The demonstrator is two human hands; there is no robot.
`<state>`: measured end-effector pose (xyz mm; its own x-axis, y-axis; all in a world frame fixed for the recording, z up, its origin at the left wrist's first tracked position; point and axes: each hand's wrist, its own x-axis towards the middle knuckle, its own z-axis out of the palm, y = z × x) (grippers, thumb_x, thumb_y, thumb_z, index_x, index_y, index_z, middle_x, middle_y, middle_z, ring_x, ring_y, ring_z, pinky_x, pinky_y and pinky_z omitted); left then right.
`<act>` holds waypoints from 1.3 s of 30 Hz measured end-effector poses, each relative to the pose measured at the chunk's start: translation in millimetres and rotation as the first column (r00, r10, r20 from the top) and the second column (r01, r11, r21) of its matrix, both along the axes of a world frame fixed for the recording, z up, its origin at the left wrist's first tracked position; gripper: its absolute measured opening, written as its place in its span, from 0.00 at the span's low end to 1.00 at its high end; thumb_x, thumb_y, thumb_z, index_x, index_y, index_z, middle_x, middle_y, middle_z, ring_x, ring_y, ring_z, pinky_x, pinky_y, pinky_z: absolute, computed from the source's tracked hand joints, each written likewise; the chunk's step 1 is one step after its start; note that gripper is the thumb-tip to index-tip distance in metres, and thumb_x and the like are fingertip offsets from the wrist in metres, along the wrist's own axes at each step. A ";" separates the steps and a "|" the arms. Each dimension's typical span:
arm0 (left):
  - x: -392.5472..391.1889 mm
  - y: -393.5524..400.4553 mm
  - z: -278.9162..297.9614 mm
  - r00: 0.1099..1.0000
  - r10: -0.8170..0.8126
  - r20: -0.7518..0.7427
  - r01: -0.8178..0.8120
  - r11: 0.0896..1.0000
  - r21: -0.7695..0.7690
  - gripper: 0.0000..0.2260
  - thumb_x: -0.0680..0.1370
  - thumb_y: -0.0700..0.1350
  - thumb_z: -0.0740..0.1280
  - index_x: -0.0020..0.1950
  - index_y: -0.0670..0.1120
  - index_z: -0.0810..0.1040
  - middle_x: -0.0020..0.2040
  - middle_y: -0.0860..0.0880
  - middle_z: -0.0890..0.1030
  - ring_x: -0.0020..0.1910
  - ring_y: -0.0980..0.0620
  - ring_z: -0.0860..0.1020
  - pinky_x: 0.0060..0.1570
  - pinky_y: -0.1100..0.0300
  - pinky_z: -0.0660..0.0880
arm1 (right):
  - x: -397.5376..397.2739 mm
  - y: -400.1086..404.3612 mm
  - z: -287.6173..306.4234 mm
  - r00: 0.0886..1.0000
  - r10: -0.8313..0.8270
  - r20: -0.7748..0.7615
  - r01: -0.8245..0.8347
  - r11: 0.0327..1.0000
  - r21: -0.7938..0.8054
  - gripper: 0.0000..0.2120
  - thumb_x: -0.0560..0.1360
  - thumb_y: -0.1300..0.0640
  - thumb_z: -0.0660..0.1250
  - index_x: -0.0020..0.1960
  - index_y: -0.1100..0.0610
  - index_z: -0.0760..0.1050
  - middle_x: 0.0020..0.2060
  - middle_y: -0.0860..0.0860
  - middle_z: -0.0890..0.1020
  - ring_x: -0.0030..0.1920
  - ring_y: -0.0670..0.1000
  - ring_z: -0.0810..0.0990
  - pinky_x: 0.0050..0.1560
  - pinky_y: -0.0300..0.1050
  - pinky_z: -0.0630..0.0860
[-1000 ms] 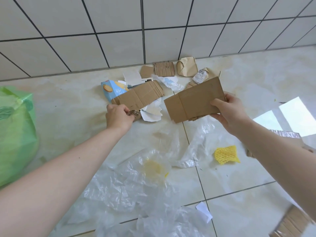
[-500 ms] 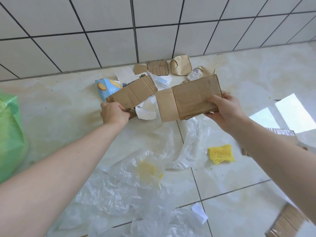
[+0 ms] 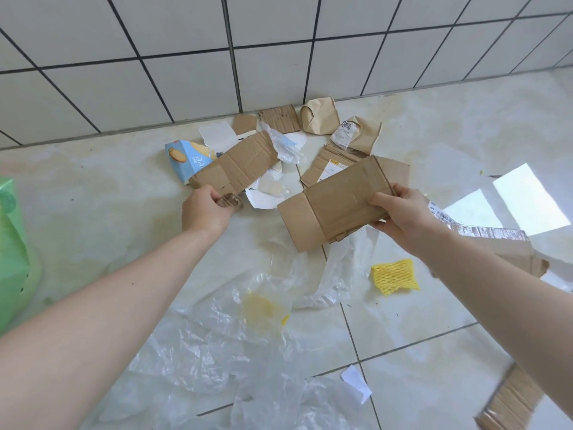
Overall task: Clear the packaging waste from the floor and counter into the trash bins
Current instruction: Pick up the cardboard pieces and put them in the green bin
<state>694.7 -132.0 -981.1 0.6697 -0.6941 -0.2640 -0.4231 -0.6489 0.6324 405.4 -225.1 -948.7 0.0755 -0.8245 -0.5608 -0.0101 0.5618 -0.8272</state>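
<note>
My right hand (image 3: 403,214) grips a flattened brown cardboard sheet (image 3: 335,209) by its right end and holds it above the floor. My left hand (image 3: 204,209) grips the near corner of a second creased cardboard strip (image 3: 240,167), which lies partly over a blue biscuit box (image 3: 183,159). Torn white paper (image 3: 266,193) lies between the two pieces. Clear plastic film (image 3: 235,336) spreads over the tiles below my arms, with a yellow foam net (image 3: 395,276) to its right.
Crumpled brown paper (image 3: 319,119), small cardboard scraps (image 3: 280,117) and a labelled wrapper (image 3: 347,131) sit against the tiled wall. A green bag-lined bin (image 3: 12,259) stands at the left edge. More cardboard (image 3: 508,401) lies bottom right, and a foil-edged piece (image 3: 490,232) lies under my right arm.
My left hand has taken hold of the cardboard strip's corner and tilted it up. The right hand's sheet has dropped slightly, uncovering flat cardboard behind it.
</note>
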 end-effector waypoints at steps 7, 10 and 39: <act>0.1 2.3 15.0 0.982 -0.013 -0.190 -0.037 0.966 -0.258 0.19 0.68 0.43 0.74 0.53 0.50 0.68 0.48 0.49 0.79 0.46 0.47 0.79 0.38 0.59 0.74 | -7.9 4.2 -0.3 0.999 0.024 -0.022 -0.024 1.000 0.014 0.09 0.71 0.71 0.66 0.43 0.58 0.74 0.42 0.57 0.79 0.44 0.55 0.79 0.44 0.51 0.79; -8.5 -4.0 13.6 0.933 -0.032 -0.359 -0.055 0.972 -0.230 0.34 0.66 0.43 0.75 0.65 0.60 0.60 0.54 0.48 0.81 0.50 0.48 0.80 0.44 0.56 0.77 | -10.9 4.5 -1.2 0.999 0.032 -0.019 -0.031 0.999 0.016 0.09 0.72 0.71 0.65 0.45 0.58 0.75 0.42 0.57 0.80 0.44 0.55 0.80 0.44 0.52 0.80; -36.6 -80.3 21.1 0.069 0.372 -0.926 -0.534 0.798 0.281 0.05 0.77 0.39 0.68 0.46 0.41 0.72 0.49 0.45 0.75 0.42 0.47 0.73 0.46 0.54 0.75 | -4.4 0.2 -13.9 0.999 0.045 -0.004 -0.045 0.998 0.047 0.14 0.72 0.71 0.66 0.58 0.64 0.74 0.51 0.62 0.81 0.50 0.60 0.81 0.51 0.56 0.80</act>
